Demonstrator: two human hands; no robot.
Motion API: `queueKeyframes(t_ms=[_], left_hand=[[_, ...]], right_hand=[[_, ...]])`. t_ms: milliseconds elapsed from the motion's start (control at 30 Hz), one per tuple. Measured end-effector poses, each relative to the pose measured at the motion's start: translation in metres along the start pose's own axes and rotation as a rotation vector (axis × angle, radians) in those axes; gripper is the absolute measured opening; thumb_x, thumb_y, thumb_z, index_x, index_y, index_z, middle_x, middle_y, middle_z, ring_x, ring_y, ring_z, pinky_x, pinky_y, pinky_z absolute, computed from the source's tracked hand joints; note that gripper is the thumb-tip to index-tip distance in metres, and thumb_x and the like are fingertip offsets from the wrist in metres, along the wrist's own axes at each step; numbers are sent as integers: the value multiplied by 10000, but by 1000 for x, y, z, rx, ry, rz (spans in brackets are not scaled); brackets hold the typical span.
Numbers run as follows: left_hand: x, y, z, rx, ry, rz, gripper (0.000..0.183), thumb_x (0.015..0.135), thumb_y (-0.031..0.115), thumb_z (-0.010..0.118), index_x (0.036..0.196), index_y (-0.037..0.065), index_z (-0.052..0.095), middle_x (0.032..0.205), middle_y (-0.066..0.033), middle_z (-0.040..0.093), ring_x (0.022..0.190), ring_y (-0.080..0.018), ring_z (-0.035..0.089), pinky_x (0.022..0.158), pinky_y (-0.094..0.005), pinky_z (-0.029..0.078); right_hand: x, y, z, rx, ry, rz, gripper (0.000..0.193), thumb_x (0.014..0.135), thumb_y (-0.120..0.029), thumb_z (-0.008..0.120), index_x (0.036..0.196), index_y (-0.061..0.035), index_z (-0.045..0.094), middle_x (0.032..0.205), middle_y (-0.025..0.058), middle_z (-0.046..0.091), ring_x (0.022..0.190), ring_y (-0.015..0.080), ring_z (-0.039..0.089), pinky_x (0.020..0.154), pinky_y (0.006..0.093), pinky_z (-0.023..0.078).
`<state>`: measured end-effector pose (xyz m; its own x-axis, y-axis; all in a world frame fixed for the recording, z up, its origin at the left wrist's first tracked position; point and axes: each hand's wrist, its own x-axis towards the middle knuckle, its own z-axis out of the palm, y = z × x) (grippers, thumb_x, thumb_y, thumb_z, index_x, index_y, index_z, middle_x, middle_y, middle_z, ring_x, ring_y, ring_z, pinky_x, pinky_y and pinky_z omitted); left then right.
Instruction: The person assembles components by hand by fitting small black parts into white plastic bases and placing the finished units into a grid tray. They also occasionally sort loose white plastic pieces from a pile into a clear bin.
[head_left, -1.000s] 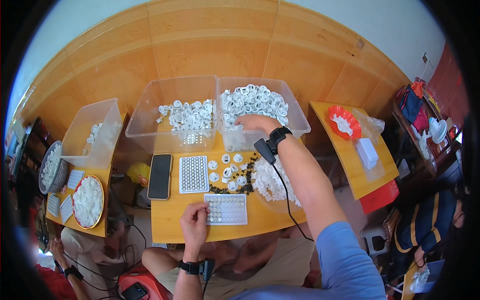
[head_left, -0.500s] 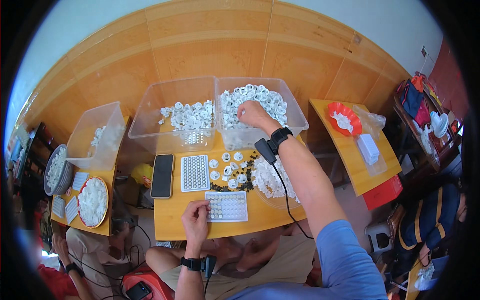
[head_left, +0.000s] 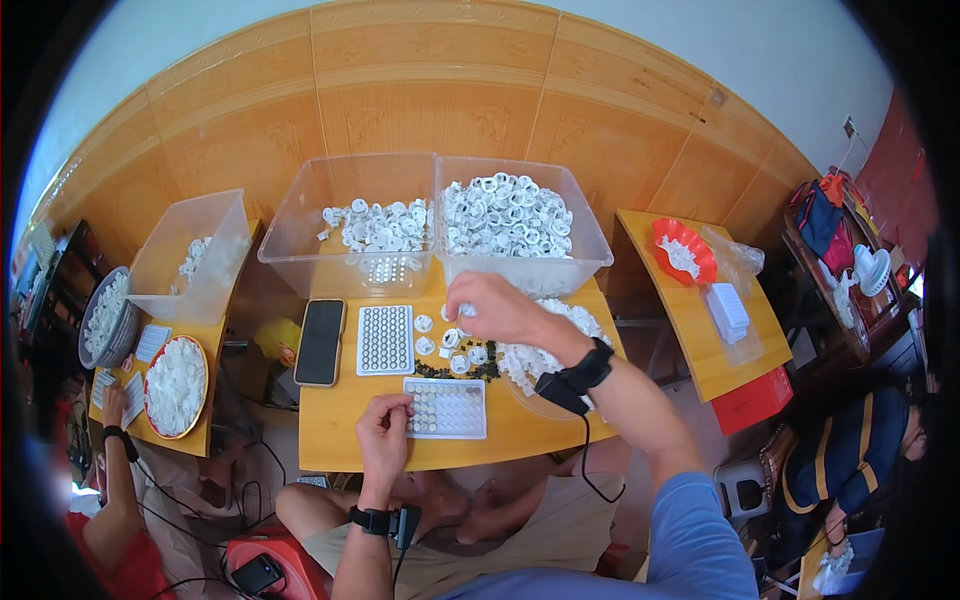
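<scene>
While the white tray (head_left: 472, 412) is perhaps being steadied just right of the left hand (head_left: 384, 435), whose fingertips are nearly meeting, loose white parts (head_left: 459, 364) are being kept, seemingly for easy reach, beneath the right hand (head_left: 487, 308) with bent, gathered fingers, neither grip's contents being clearly shown.

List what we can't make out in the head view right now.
Head: what the right hand holds, if anything; the hand itself covers it.
Head: whether the left hand pinches something at the near tray; too small.
Head: parts deeper in the right bin; hidden under the top white parts.
Head: what the co-worker's hand at far left holds, if anything; small, blurred.
</scene>
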<state>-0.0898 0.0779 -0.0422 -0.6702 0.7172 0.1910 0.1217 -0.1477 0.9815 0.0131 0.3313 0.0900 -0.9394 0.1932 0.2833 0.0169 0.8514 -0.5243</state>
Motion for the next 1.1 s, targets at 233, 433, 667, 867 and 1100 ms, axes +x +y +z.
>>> queueKeyframes(t_ms=[233,433,667,867,1100], left_hand=[[-1,4,1,24,24,10,162,949,-67,543,988,-34,696,883,-81,650,786,-131,627,702,-255,503],[-2,4,-1,25,21,25,158,949,-62,543,988,-35,694,893,-82,650,782,-130,624,698,-251,499],[-5,-2,-5,58,-16,-45,153,978,-34,532,1019,-8,677,870,-47,665,814,-101,620,744,-235,499],[-3,-3,-4,38,-8,15,168,951,-69,543,1020,-30,692,912,-76,651,808,-128,627,721,-241,499],[-3,-4,-5,34,-7,1,169,956,-64,547,1017,-20,698,922,-68,655,808,-115,627,722,-238,500]], right_hand=[[-16,25,45,-7,95,67,237,762,-24,690,998,-7,702,1092,147,654,1067,339,600,947,418,470],[-30,-22,18,-211,245,-48,276,794,-29,702,1070,-12,712,1145,150,662,1055,316,630,925,394,498],[-92,-179,-74,287,408,-270,156,809,-76,772,950,-62,709,885,91,710,760,226,671,645,327,527],[3,-46,-46,84,328,-69,145,820,-113,702,948,-45,697,929,120,698,887,286,662,788,383,528],[-28,16,108,-22,64,-39,168,875,-146,646,940,-2,701,945,185,678,944,363,643,854,456,529]])
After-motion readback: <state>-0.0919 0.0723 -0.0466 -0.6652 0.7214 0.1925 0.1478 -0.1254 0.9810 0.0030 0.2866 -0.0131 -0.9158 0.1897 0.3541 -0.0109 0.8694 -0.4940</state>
